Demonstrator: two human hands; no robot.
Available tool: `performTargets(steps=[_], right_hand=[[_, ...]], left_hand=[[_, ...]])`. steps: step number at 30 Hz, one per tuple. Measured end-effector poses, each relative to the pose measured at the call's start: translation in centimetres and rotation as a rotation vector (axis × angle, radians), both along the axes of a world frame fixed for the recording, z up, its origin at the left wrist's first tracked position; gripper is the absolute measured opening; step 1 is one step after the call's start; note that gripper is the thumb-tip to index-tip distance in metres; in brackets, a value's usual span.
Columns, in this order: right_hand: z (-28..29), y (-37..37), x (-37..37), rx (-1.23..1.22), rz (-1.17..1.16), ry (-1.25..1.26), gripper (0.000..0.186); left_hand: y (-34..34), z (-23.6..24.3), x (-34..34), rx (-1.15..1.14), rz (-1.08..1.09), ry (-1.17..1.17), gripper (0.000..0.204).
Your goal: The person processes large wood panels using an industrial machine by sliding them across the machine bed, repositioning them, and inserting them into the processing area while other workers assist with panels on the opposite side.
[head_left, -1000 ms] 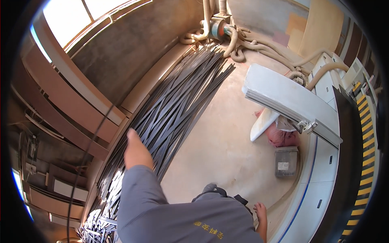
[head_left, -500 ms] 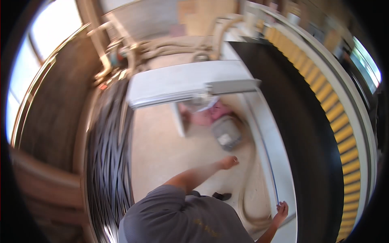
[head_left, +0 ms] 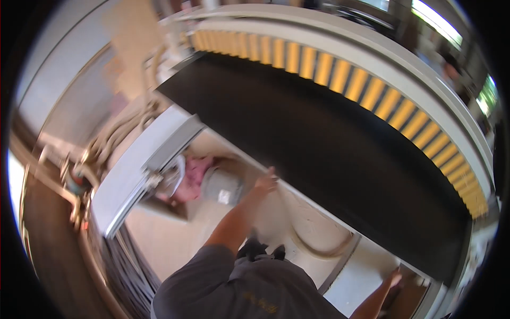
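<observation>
A long black flat surface (head_left: 319, 154) with a thin pale edge stretches in front of me, from upper left to lower right. My left hand (head_left: 267, 181) is at its near edge, with one finger pointing up against the rim. Farther right, my right hand (head_left: 394, 277) is beside the same edge, above a white panel (head_left: 353, 279). Both hands are smeared by motion, so whether the fingers grip or merely touch the edge is unclear.
Yellow slats (head_left: 340, 77) line the far side beneath a white beam (head_left: 297, 16). At left, a white machine housing (head_left: 141, 157) spans the gap. Below are a grey bin (head_left: 220, 186), pink cloth (head_left: 194, 181), a hose (head_left: 313, 250) and dark strips (head_left: 125, 266).
My view has swung to the right, so the black surface now lies across in front of me. My left hand has gone from free air to its edge. My right hand remains near the edge.
</observation>
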State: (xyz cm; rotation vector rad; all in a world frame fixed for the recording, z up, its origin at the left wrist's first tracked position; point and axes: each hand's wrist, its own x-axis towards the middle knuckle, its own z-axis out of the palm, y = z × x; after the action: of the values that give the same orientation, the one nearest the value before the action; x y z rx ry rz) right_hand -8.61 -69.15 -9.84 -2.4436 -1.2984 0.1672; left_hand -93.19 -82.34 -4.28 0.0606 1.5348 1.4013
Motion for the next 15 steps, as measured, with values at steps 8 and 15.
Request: performTargets(steps=[8, 15], right_hand=[[3.1, 5.1, -0.3, 0.103, -0.252, 0.598, 0.059], [3.5, 6.9, 0.1, 0.168, -0.463, 0.872, 0.067]], left_hand=[[4.5, -4.7, -1.2, 0.224, 0.083, -0.183, 0.086], [4.4, -5.6, -1.7, 0.233, 0.074, -0.189, 0.078]])
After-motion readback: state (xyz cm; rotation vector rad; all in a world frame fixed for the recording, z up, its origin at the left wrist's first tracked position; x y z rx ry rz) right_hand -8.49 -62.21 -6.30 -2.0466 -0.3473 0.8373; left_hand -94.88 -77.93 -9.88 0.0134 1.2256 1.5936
